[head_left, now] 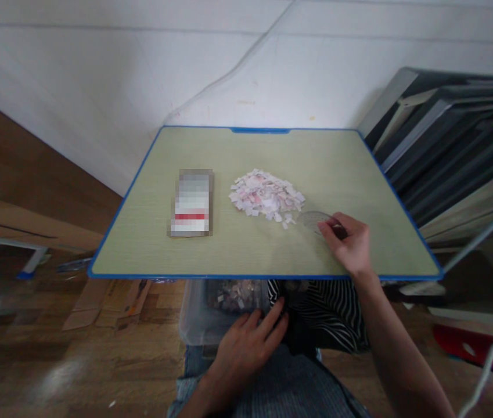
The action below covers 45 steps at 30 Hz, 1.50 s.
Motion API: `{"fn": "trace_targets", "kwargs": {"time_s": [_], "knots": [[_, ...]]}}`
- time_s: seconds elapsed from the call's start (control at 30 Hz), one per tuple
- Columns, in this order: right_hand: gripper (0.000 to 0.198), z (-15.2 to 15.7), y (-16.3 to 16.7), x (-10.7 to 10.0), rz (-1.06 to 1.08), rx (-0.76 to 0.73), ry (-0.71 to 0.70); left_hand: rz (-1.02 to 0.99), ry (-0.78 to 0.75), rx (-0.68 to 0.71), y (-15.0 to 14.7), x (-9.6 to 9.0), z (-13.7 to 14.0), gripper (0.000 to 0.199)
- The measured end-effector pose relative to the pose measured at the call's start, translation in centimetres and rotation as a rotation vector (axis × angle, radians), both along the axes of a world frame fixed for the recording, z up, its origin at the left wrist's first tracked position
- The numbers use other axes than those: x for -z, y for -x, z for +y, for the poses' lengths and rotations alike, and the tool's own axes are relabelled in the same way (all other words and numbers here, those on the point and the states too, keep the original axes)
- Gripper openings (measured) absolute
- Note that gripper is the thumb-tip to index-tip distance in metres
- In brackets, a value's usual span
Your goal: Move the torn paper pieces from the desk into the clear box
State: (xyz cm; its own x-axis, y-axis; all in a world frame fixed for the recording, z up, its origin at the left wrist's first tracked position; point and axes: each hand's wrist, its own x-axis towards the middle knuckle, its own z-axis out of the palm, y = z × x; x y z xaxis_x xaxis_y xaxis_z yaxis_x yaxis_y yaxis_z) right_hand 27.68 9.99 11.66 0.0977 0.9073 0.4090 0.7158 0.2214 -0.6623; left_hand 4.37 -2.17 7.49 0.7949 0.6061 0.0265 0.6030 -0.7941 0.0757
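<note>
My right hand [348, 239] pinches a clear, rounded plastic protractor [311, 219] over the right half of the small table [141, 255]. Its far edge lies close to a heap of small white and pinkish paper pieces [266, 194] at the table's middle. My left hand [252, 334] rests below the table's front edge, over my lap, fingers apart and holding nothing. On the left of the tabletop lies a flat rectangular item [191, 203], white with a red band; it is blurred out, so its kind cannot be told.
Under the table stands a clear plastic bin [191, 325] with small pieces inside, partly covered. A white wall [141, 69] with a cable rises behind. Dark stacked panels [455, 122] lean on the right. Flattened cardboard [107, 305] lies on the wooden floor.
</note>
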Motion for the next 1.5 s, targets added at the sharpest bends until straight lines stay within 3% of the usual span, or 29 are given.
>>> {"fn": "trace_targets", "kwargs": {"time_s": [0.83, 1.5], "knots": [[0.030, -0.96, -0.41, -0.44, -0.052, -0.192, -0.036, -0.003, 0.008, -0.008, -0.02, -0.13, 0.00, 0.040], [0.027, -1.03, -0.15, -0.78, -0.043, -0.181, -0.070, 0.027, 0.007, -0.004, -0.06, -0.34, -0.03, 0.043]]}}
